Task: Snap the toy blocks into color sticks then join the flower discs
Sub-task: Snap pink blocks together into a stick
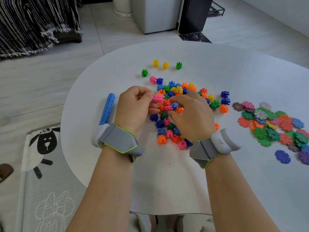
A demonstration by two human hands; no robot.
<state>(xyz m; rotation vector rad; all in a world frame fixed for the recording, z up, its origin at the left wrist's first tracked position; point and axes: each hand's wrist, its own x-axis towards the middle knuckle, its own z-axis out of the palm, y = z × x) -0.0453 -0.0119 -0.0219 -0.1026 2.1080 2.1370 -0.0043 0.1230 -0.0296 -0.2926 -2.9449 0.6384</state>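
Note:
A heap of small coloured toy blocks (180,91) lies in the middle of the white table (200,173). My left hand (133,108) pinches a short pink stick of blocks (158,98) above the heap. Just to the right, my right hand (192,113) pinches a single pink block (169,108) between thumb and fingertips. A finished light-blue stick (107,110) lies left of my left hand. The flower discs (274,124) are piled in many colours at the right.
Two yellow blocks (155,63) and two green ones (178,65) stand apart at the far side of the heap. The table's left edge drops to a tiled floor with a sheep-print mat (43,148). A cabinet (155,14) stands beyond the table.

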